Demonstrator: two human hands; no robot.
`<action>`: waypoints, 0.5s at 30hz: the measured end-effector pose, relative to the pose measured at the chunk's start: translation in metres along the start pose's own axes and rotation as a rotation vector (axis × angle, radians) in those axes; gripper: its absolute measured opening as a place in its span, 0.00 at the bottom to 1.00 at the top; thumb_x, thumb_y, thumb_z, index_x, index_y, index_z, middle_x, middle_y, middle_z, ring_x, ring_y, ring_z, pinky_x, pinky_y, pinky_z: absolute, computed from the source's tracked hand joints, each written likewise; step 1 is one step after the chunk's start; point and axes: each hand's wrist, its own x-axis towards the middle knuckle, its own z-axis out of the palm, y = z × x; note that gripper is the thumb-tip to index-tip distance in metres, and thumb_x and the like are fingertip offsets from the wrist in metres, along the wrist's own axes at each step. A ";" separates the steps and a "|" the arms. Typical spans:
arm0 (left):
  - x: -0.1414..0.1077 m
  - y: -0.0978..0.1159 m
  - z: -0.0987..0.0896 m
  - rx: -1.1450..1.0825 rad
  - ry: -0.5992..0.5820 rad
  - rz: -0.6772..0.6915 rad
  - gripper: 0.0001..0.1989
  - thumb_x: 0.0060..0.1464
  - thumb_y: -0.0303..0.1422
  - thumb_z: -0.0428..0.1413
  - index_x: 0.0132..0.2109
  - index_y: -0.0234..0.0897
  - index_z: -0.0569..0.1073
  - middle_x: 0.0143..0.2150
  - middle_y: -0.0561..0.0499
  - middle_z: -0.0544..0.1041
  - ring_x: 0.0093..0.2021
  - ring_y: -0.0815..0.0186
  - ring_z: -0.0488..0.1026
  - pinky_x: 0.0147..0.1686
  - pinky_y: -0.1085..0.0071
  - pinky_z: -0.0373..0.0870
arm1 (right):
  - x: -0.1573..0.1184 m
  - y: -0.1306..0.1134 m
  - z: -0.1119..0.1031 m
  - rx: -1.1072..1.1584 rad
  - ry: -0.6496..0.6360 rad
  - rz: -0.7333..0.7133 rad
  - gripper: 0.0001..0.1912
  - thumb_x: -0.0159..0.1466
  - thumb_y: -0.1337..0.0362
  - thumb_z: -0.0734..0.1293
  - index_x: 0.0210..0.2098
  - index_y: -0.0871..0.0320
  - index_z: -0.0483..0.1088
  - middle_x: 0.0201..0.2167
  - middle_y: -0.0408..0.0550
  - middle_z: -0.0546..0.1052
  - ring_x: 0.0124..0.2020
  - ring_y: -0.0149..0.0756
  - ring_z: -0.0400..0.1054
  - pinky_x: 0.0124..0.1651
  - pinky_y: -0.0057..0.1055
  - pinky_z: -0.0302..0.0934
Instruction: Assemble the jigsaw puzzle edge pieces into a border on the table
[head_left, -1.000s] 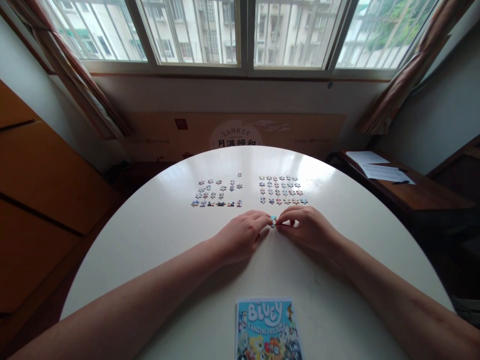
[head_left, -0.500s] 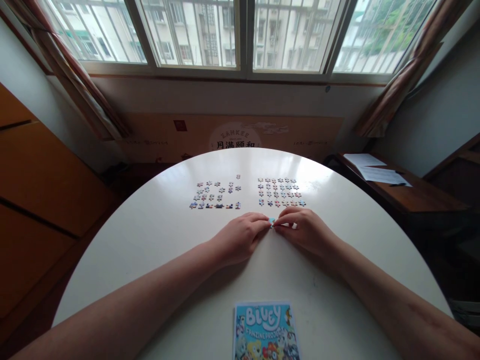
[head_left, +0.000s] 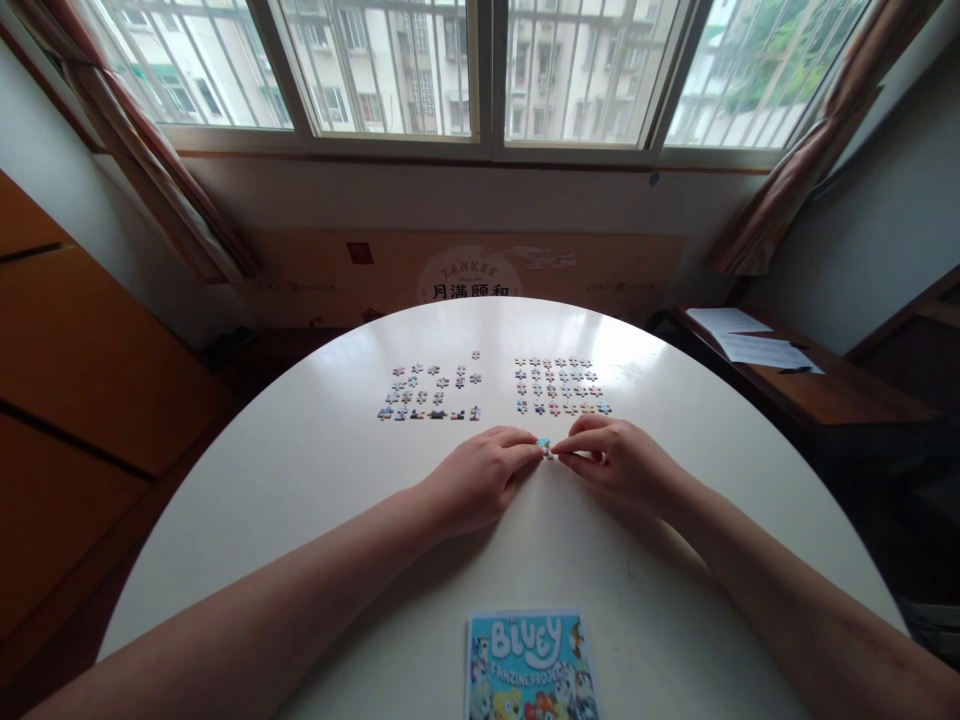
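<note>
Between my two hands, on the white table, is a small teal jigsaw piece (head_left: 543, 441) with a paler part at its near edge; I cannot tell whether this is one piece or two joined. My left hand (head_left: 484, 475) rests on the table, its fingertips closed against the left side of the piece. From the right, my right hand (head_left: 619, 455) pinches at the paler part with thumb and forefinger, and its fingertips partly cover it. Beyond my hands lie loose jigsaw pieces, a left group (head_left: 437, 414) with gaps and a right group (head_left: 550, 391) in tidy rows.
A blue picture card (head_left: 531, 665) lettered "Bluey" lies near me on the round white table (head_left: 300, 480). Right of the table, a brown desk (head_left: 847, 395) holds papers (head_left: 765, 352) and a dark pen (head_left: 795, 370). A barred window stands behind.
My right hand has shifted slightly right, its fingertips a little farther from my left hand. More of the pale part of the piece shows. My left hand stays nearly still.
</note>
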 end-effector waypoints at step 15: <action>-0.001 0.000 0.000 0.039 -0.025 -0.018 0.16 0.64 0.26 0.51 0.58 0.35 0.71 0.57 0.42 0.75 0.57 0.58 0.71 0.59 0.58 0.70 | 0.005 0.012 0.005 0.164 0.233 0.221 0.11 0.65 0.59 0.67 0.37 0.55 0.82 0.36 0.49 0.82 0.34 0.38 0.74 0.37 0.34 0.68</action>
